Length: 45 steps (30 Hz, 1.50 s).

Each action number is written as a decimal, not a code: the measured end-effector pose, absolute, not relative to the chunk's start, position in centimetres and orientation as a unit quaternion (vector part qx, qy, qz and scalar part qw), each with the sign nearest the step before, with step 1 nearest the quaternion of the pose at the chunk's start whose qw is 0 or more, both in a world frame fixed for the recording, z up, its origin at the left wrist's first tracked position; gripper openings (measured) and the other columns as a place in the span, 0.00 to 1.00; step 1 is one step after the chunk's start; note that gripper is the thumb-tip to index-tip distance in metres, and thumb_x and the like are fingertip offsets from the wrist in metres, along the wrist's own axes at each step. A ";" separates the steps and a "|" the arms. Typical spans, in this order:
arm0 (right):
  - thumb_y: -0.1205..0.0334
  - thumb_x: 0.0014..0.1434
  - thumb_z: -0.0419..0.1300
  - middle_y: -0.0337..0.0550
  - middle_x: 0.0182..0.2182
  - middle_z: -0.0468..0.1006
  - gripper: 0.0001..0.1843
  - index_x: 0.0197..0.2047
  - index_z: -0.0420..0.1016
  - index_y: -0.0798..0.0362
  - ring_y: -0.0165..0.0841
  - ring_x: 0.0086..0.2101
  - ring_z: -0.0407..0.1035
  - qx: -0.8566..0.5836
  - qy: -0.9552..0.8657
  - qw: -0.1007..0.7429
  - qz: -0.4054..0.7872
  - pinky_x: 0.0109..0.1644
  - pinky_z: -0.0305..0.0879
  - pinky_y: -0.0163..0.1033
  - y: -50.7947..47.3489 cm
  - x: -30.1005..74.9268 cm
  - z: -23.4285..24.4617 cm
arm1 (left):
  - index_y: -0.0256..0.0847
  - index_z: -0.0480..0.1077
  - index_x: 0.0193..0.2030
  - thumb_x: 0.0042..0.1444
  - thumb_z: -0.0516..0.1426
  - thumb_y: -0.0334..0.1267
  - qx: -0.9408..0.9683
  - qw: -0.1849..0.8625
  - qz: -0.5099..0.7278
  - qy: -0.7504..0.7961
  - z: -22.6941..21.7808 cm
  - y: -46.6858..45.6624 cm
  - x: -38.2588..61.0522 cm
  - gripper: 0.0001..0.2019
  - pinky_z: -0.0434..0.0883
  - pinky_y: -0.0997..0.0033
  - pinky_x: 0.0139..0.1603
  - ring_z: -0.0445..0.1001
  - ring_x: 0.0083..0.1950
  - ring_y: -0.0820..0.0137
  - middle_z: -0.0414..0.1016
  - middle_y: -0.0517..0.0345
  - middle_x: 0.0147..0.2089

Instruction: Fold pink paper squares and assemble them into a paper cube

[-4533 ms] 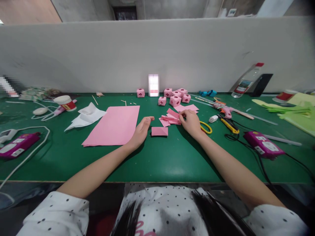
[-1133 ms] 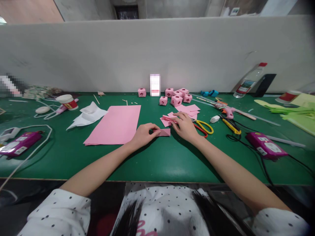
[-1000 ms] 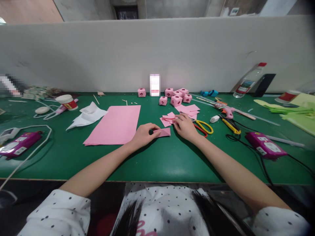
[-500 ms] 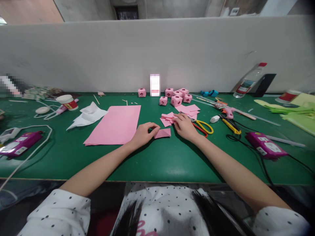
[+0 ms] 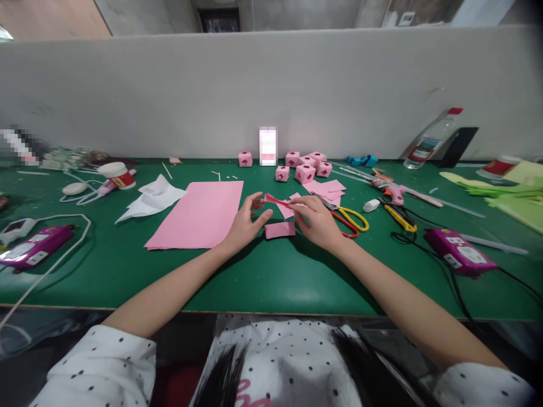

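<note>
Between the fingertips of my right hand (image 5: 316,219) is a narrow folded pink paper strip (image 5: 276,201), raised over the table and pointing left. My left hand (image 5: 249,221) is close to the strip's free end, thumb and fingers apart, holding nothing. Below the strip, a small pink paper rectangle (image 5: 280,229) lies on the green table between both hands. More pink paper pieces (image 5: 286,210) lie partly hidden behind my right hand. Left of my left hand is a stack of large pink sheets (image 5: 199,215).
Scissors (image 5: 354,219) with red and yellow handles lie right of my right hand. Several pink paper cubes (image 5: 305,173) and a lit phone (image 5: 268,147) stand at the back. A glue gun (image 5: 394,193), a yellow-handled cutter (image 5: 399,217) and a purple power strip (image 5: 460,250) are farther right.
My right hand has lifted a pink paper strip from the small pieces. My left hand has let go of the small rectangle, and its fingers have opened near the strip.
</note>
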State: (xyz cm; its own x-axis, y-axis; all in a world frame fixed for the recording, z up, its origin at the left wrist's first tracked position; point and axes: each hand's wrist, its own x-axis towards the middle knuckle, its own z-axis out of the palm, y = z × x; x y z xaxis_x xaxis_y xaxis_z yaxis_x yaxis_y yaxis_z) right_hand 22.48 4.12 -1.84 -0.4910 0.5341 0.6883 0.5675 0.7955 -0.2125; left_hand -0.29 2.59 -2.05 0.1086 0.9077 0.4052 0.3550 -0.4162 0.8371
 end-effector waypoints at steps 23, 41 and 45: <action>0.68 0.56 0.58 0.45 0.38 0.81 0.16 0.48 0.76 0.51 0.34 0.36 0.74 -0.351 -0.768 0.484 0.227 0.35 0.72 0.37 1.6 19.5 -0.8 | 0.40 0.73 0.46 0.53 0.62 0.36 0.689 0.369 0.515 0.352 -0.6 1.1 0.3 0.13 0.74 0.58 0.52 0.79 0.49 0.62 0.81 0.51 0.45; 0.75 0.52 0.59 0.44 0.43 0.84 0.20 0.47 0.80 0.52 0.39 0.43 0.78 -0.359 -0.870 0.329 0.082 0.48 0.73 0.40 3.3 22.4 -1.6 | 0.43 0.74 0.48 0.59 0.58 0.46 0.791 0.245 0.373 0.417 -0.7 1.1 -0.2 0.14 0.69 0.63 0.54 0.74 0.52 0.63 0.78 0.55 0.49; 0.75 0.55 0.55 0.43 0.44 0.83 0.21 0.49 0.78 0.51 0.38 0.44 0.78 -0.348 -0.882 0.306 0.081 0.50 0.72 0.40 2.9 22.4 -1.2 | 0.44 0.76 0.43 0.61 0.56 0.44 0.808 0.222 0.339 0.428 -1.2 1.4 -0.1 0.10 0.68 0.63 0.51 0.75 0.47 0.64 0.80 0.57 0.44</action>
State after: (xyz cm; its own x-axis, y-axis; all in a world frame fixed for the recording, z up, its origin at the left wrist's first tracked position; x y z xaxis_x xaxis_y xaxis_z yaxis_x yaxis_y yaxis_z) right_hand 22.39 2.92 -1.23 -0.5700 0.6646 0.4832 0.5648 0.7440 -0.3570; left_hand -0.13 1.40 -1.24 0.4039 0.8420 0.3576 0.5409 -0.5350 0.6490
